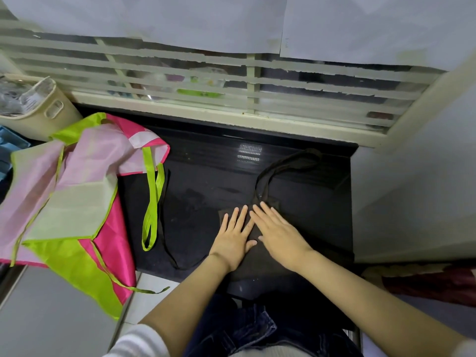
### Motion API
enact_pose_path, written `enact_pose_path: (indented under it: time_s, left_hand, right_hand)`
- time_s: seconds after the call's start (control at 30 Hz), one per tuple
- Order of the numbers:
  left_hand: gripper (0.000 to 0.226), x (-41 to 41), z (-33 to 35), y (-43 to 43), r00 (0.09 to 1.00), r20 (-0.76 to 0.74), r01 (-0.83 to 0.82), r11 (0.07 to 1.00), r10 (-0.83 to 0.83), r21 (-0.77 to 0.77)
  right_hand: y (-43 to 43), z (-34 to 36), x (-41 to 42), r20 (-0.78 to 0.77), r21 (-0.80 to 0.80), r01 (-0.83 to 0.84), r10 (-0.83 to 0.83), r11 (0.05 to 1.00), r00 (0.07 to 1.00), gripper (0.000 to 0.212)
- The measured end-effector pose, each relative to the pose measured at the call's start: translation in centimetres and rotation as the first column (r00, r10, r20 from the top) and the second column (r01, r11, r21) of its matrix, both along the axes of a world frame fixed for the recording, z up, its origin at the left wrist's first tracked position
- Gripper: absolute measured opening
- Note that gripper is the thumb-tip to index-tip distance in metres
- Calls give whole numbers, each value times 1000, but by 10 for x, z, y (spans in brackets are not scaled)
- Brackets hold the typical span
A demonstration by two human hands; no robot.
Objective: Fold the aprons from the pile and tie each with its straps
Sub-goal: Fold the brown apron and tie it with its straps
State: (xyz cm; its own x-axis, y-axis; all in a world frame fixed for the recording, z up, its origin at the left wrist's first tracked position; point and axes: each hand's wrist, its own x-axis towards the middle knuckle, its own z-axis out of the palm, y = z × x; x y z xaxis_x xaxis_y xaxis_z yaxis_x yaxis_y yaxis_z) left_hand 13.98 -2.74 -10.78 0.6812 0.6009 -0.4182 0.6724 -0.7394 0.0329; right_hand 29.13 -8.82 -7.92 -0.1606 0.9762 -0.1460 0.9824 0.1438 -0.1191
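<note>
Black apron (pixel 224 215): lying folded on the dark surface (pixel 206 163), near its front edge. Left hand (pixel 233 234) and right hand (pixel 279 233): pressing down side by side on it, fingers (pixel 240 217) lying straight and spread, gripping nothing. Strap loop (pixel 283 161): trailing toward the window. Pile of pink and green aprons (pixel 85 176): sitting at left, well apart.

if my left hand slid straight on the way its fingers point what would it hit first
Most likely the black strap loop just beyond the folded apron. The left hand points away and slightly right, toward where that strap leaves the fold; depth is hard to judge on the dark counter.
</note>
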Motion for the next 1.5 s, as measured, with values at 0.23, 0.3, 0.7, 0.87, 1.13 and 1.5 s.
enact_pose_path:
  time_s: [0.23, 0.3, 0.7, 0.87, 1.13, 1.5]
  left_hand:
    - [63, -36, -3, -14, 998, 69, -13, 999, 10, 47]
    - [72, -39, 0, -15, 998, 56, 40, 999, -42, 26]
    - [43, -25, 19, -28, 971, 19, 232, 958, -238, 168]
    - [73, -44, 7, -53, 981, -4, 194, 981, -194, 22]
    - [75, -52, 4, -55, 986, 5, 169, 985, -169, -42]
    - [18, -64, 16, -47, 757, 484, -128, 826, 439, -549]
  right_hand:
    - [4, -12, 10, 62, -299, -38, 59, 953, 996, 66]
    - [7, -8, 9, 57, -336, -29, 51, 941, 997, 66]
    - [-63, -10, 6, -8, -336, -153, 159, 930, 987, 94]
    - [-63, -11, 9, -87, -330, -132, 109, 935, 990, 79]
    - [-65, -12, 0, -86, -291, -53, 29, 955, 996, 77]
    - [-48, 17, 37, -476, -556, 15, -333, 831, 814, 45]
